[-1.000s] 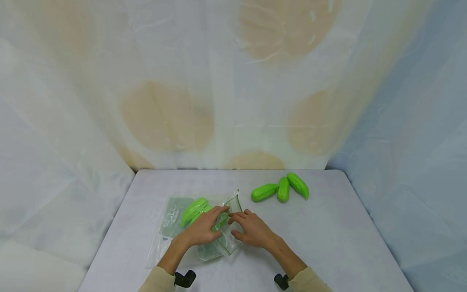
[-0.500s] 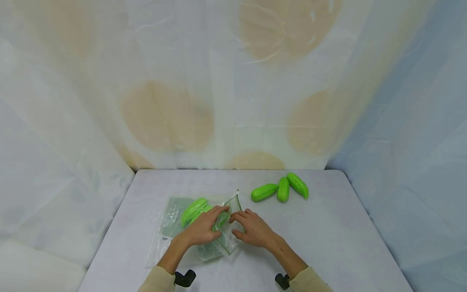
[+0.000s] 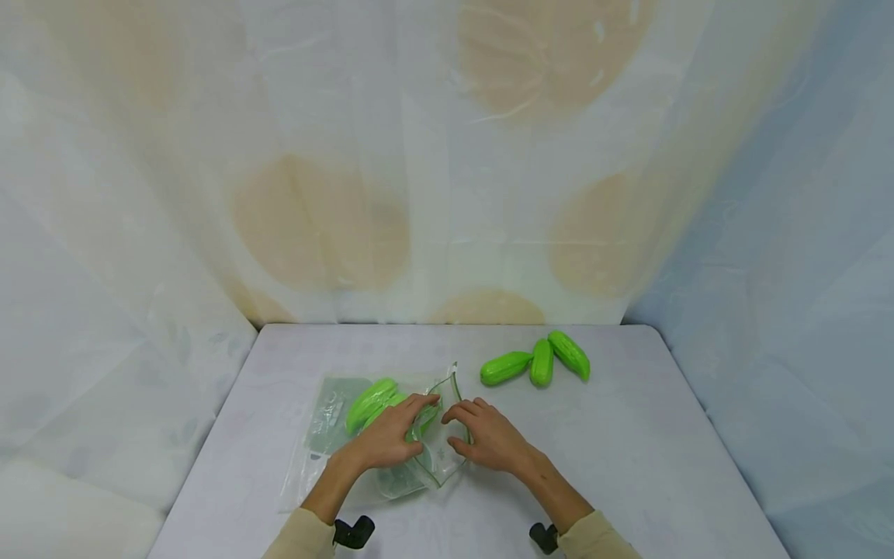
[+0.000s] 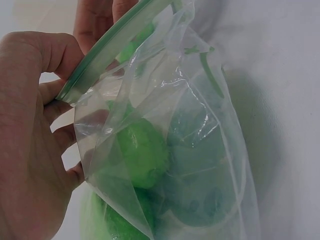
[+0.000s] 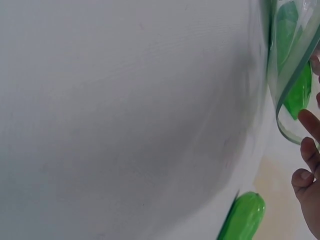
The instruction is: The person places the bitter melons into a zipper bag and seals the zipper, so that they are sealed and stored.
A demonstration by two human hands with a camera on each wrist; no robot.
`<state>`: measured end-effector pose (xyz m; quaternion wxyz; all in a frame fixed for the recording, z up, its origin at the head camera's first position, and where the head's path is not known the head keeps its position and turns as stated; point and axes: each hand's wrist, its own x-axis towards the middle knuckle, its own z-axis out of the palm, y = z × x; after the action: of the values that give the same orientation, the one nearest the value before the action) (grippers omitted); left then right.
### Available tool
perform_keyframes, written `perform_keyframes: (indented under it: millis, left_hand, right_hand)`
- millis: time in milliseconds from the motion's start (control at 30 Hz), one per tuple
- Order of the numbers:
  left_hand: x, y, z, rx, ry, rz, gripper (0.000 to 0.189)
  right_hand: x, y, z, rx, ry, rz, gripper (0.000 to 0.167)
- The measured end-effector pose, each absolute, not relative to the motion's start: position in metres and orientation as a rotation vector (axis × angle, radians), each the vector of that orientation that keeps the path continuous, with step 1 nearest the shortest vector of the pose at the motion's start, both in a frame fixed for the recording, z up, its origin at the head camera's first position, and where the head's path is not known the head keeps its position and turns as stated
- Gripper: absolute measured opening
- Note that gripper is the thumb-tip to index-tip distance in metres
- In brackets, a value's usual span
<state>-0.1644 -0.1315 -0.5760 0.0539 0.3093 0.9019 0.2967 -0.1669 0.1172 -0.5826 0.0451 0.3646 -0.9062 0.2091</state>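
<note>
In the head view, a clear zip bag (image 3: 401,479) with a green-edged mouth lies on its side at the table's middle left. Bright green elongated gourds (image 3: 366,405) show through its film. My left hand (image 3: 386,440) holds the mouth's left side, its thumb at the green zip strip (image 4: 102,50) in the left wrist view and the other fingers behind the film. My right hand (image 3: 490,439) has loosely bent fingers inside the mouth's right side, with nothing between fingers and thumb. In the right wrist view, its fingers (image 5: 309,152) are beside the curved rim.
Three more green gourds (image 3: 542,363) lie close together at the back right of the white table (image 3: 628,466). Under and left of the bag is another flat clear bag (image 3: 299,473) with a greenish panel. Patterned curtains (image 3: 447,194) enclose the table's back and sides.
My right hand has shifted slightly right, and the right edge of the bag's mouth has spread outward with it. My left hand stays in place.
</note>
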Motion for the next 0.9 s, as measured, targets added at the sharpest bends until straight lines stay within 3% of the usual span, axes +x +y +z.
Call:
perform_keyframes:
  millis: [900]
  left_hand:
    - [-0.164, -0.133, -0.58, 0.931, 2.741, 0.916, 0.078]
  right_hand:
    - [-0.189, 0.147, -0.577, 0.757, -2.733, 0.786, 0.038]
